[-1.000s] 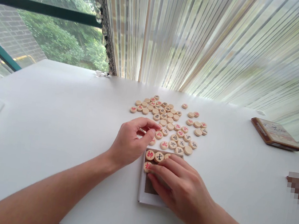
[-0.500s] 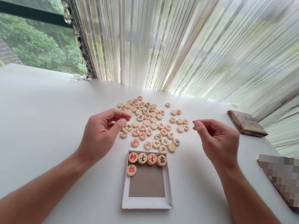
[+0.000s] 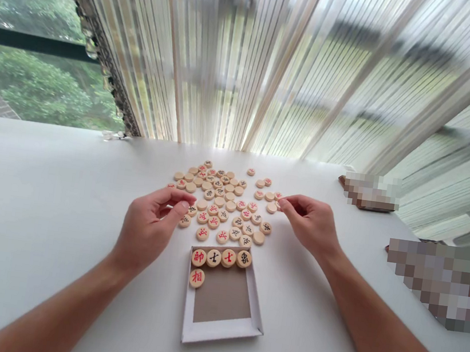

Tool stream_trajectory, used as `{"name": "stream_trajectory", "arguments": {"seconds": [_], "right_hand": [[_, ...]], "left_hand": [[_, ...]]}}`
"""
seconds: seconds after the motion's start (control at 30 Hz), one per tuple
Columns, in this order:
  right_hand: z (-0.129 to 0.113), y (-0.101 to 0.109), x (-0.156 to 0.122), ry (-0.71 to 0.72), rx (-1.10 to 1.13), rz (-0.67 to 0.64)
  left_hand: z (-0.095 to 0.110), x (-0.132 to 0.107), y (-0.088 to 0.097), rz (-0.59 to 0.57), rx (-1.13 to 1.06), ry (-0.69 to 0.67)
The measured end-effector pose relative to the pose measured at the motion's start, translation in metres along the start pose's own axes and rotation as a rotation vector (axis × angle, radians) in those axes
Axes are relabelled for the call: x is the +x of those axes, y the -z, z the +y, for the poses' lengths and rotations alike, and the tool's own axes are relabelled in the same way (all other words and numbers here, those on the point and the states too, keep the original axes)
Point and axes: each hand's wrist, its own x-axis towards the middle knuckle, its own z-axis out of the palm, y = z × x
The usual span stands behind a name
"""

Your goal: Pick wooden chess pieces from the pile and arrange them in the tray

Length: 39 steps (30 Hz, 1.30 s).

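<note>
Round wooden xiangqi pieces (image 3: 230, 205) with red or black characters, some blank side up, lie spread over the white table. Over the left edge of the spread hovers my left hand (image 3: 153, 226), its fingers loosely curled and a gap showing between thumb and fingers. At the right edge, my right hand (image 3: 310, 223) has its thumb and fingertips together on a piece (image 3: 278, 206), which they partly cover. A shallow white box (image 3: 223, 329) stands nearer me. Inside are four pieces in the top row and a red piece (image 3: 196, 278) below at the left.
A box (image 3: 376, 206), partly pixelated, lies at the table's far right. Another pixelated item (image 3: 437, 286) is nearer on the right edge. String curtains (image 3: 231, 71) hang behind the white table (image 3: 63, 194).
My right hand has moved left and in to the pieces at the right edge. My left hand stays about where it was over the pieces. The view has shifted slightly.
</note>
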Motion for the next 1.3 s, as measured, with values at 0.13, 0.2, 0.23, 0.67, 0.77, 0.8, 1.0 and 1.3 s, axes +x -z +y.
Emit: {"name": "stream_trajectory", "arguments": {"seconds": [0.13, 0.2, 0.23, 0.67, 0.77, 0.8, 1.0, 1.3], "right_hand": [[0.001, -0.001, 0.001, -0.008, -0.006, -0.013], [0.003, 0.000, 0.002, -0.019, -0.006, -0.009], [0.004, 0.000, 0.003, -0.028, -0.006, -0.002], [0.023, 0.001, 0.014, -0.107, -0.012, 0.029], [0.025, 0.001, 0.015, -0.111, -0.020, 0.028], [0.025, 0.001, 0.015, -0.111, -0.024, 0.029], [0.025, 0.001, 0.019, -0.121, -0.101, 0.037], [0.029, -0.016, 0.054, -0.212, -0.240, -0.167]], "left_hand": [[-0.001, -0.002, 0.000, -0.017, 0.045, -0.016], [-0.001, -0.002, 0.001, -0.026, 0.064, -0.022], [-0.001, -0.003, 0.001, -0.029, 0.071, -0.021], [0.001, -0.001, 0.001, -0.048, 0.098, -0.025], [0.000, -0.001, 0.001, -0.052, 0.098, -0.028], [0.000, -0.001, 0.001, -0.053, 0.100, -0.033], [0.000, 0.000, 0.001, -0.060, 0.142, -0.067], [0.000, -0.005, -0.004, -0.098, 0.227, -0.214]]}}
